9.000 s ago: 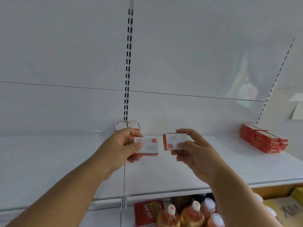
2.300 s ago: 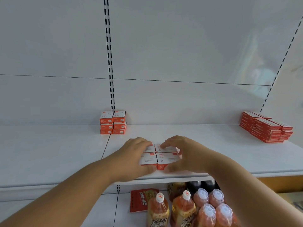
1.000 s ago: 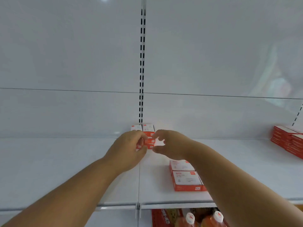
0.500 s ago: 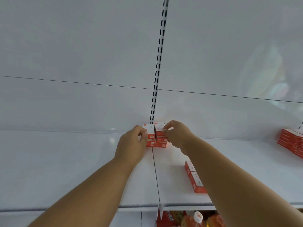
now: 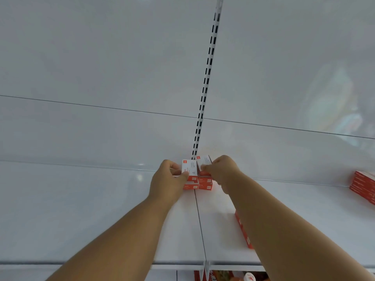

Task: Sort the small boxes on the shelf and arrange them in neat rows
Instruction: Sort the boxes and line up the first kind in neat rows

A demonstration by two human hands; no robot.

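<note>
both hands (image 5: 194,175) have lifted small red-and-white cardboard boxes (image 5: 190,168) from the front pile (image 5: 244,232), each pinching one atop the back stack (image 5: 197,184); more remain.

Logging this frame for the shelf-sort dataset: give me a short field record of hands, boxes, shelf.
left hand: grips a small box at the top of the back stack
right hand: pinches the neighbouring top box, which sits tilted
back stack: two columns side by side against the back panel, orange fronts facing out
front boxes: near the shelf edge, mostly hidden by the right forearm
red stack: far right of the shelf, untouched
slotted upright: directly behind the back stack
</note>
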